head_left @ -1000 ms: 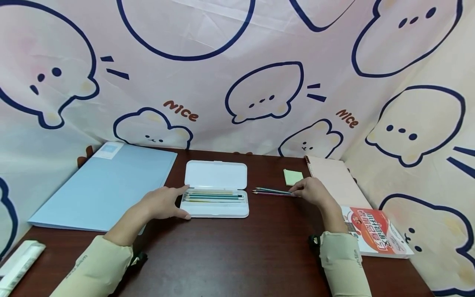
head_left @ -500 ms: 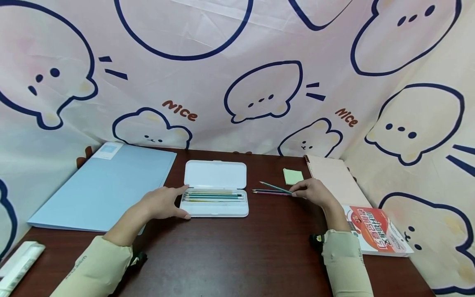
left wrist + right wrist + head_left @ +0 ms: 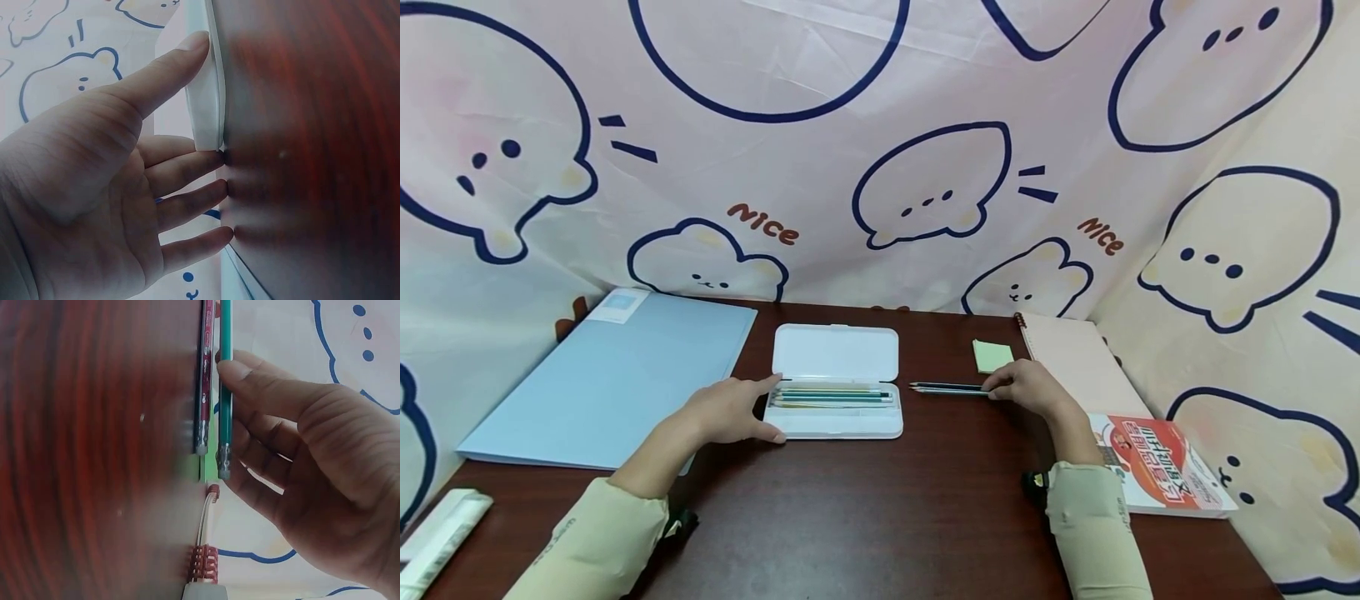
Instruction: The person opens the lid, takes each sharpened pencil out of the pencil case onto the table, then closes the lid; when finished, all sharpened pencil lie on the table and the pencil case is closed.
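Note:
My left hand [image 3: 730, 408] holds the left end of a white pencil case [image 3: 838, 423], thumb at its front wall and index finger near the back corner. The case lies with its lid up, several pencils [image 3: 831, 397] inside. To the right of it, my right hand [image 3: 1026, 387] pinches a green pencil [image 3: 225, 419] between thumb and index finger, near the eraser end. In the right wrist view, the green pencil is a little apart from a dark red pencil [image 3: 204, 394] on the table. A dark pencil [image 3: 947, 385] lies there too, its tip toward the case.
A large blue folder [image 3: 625, 375] lies at the left. Green sticky notes [image 3: 992, 357] are just behind my right hand. At the right are a spiral notebook [image 3: 1078, 358] and a red-and-white book [image 3: 1165, 467]. A white package [image 3: 445, 533] is at the near left.
The green pencil's tip swung up and away from the others, then came down; it now runs alongside them, overlapping the red pencil in the head view. My left hand stayed put.

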A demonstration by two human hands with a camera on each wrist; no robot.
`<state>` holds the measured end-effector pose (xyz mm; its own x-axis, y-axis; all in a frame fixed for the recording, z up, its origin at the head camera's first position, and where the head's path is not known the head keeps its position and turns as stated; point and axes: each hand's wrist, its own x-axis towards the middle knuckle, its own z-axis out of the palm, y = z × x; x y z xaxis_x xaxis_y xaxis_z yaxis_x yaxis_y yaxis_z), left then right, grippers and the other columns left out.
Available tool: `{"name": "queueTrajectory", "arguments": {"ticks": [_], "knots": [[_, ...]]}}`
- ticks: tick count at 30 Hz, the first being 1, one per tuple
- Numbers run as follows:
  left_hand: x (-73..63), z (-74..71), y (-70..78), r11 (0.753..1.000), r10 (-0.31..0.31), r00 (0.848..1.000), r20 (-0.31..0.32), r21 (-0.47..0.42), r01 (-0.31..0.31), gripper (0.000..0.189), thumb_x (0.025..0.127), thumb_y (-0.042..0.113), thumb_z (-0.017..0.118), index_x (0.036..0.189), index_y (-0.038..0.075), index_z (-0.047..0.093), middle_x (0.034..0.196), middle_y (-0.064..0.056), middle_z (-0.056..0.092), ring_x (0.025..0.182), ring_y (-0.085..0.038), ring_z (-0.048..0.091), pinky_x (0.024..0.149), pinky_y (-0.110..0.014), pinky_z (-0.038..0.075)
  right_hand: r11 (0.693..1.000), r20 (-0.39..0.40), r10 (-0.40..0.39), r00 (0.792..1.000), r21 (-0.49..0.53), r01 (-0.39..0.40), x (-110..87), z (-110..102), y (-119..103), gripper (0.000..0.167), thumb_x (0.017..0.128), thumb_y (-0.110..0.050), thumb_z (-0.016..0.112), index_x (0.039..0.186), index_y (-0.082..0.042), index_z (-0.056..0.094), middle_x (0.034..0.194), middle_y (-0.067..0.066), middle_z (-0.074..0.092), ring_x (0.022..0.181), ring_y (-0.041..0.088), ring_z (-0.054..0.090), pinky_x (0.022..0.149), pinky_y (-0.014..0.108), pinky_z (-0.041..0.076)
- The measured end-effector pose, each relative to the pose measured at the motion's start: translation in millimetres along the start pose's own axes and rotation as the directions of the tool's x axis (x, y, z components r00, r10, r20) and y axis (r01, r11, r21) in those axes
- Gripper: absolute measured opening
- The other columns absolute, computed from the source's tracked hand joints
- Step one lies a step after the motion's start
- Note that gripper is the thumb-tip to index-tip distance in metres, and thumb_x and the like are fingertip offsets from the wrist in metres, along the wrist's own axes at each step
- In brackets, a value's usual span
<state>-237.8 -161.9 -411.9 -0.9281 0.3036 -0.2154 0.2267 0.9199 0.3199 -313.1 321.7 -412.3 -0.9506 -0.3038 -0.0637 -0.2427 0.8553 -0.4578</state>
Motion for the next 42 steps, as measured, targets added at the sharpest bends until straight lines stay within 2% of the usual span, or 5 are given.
{"name": "queueTrajectory", "arguments": {"ticks": [12, 21, 30, 36, 42], "knots": [[1.0, 0.6, 1.1, 1.0, -0.008, 1.0, -0.002, 0.002, 0.008, 0.104, 0.073, 0.063, 0.082, 0.155, 0.01, 0.043, 0.138, -0.022, 0.061, 0.115, -0.035, 0.062, 0.091, -0.058, 0.052, 0.997, 0.006, 0.028, 1.0, -0.071, -0.028, 2.9, 0, -6, 0.01, 0.09, -0.01, 0.075, 0.096, -0.017, 0.079, 0.095, -0.001, 0.075, 0.086, 0.018, 0.059, 0.077, 0.035, 0.048], [2.6, 1.1, 0.3, 1.0, -0.009, 1.0, 0.0, 0.008, 0.009, 0.105, 0.073, 0.064, 0.082, 0.155, 0.011, 0.042, 0.138, -0.022, 0.062, 0.115, -0.035, 0.063, 0.091, -0.058, 0.052, 0.989, 0.018, 0.001, 1.0, -0.145, 0.001, 4.3, 4, -11, 0.011, 0.09, -0.01, 0.074, 0.083, -0.019, 0.076, 0.087, -0.003, 0.071, 0.083, 0.017, 0.056, 0.075, 0.034, 0.046], [1.9, 0.8, 0.2, 1.0, -0.008, 1.0, 0.002, 0.007, 0.008, 0.106, 0.073, 0.064, 0.082, 0.155, 0.01, 0.042, 0.137, -0.023, 0.062, 0.111, -0.034, 0.063, 0.088, -0.057, 0.053, 0.981, 0.024, -0.011, 1.0, -0.192, 0.015, 6.7, 7, -23, 0.013, 0.091, -0.012, 0.073, 0.082, -0.022, 0.074, 0.082, -0.006, 0.068, 0.079, 0.016, 0.055, 0.075, 0.035, 0.045], [1.8, 2.1, 0.1, 1.0, -0.011, 1.0, 0.003, -0.001, 0.011, 0.105, 0.073, 0.064, 0.082, 0.155, 0.011, 0.042, 0.138, -0.022, 0.062, 0.113, -0.034, 0.063, 0.089, -0.057, 0.052, 0.986, -0.017, -0.042, 0.999, -0.162, 0.039, 8.4, 8, -28, 0.003, 0.093, -0.017, 0.073, 0.093, -0.019, 0.075, 0.091, -0.006, 0.072, 0.084, 0.016, 0.06, 0.079, 0.038, 0.049], [1.2, 1.1, 0.4, 1.0, -0.011, 1.0, 0.002, 0.0, 0.011, 0.106, 0.073, 0.064, 0.081, 0.155, 0.01, 0.042, 0.138, -0.023, 0.062, 0.112, -0.034, 0.063, 0.09, -0.058, 0.052, 0.985, -0.035, -0.169, 0.985, -0.031, 0.168, 11.1, 17, -53, 0.011, 0.096, -0.018, 0.07, 0.105, -0.018, 0.076, 0.104, 0.0, 0.075, 0.091, 0.017, 0.061, 0.082, 0.038, 0.05]]}}
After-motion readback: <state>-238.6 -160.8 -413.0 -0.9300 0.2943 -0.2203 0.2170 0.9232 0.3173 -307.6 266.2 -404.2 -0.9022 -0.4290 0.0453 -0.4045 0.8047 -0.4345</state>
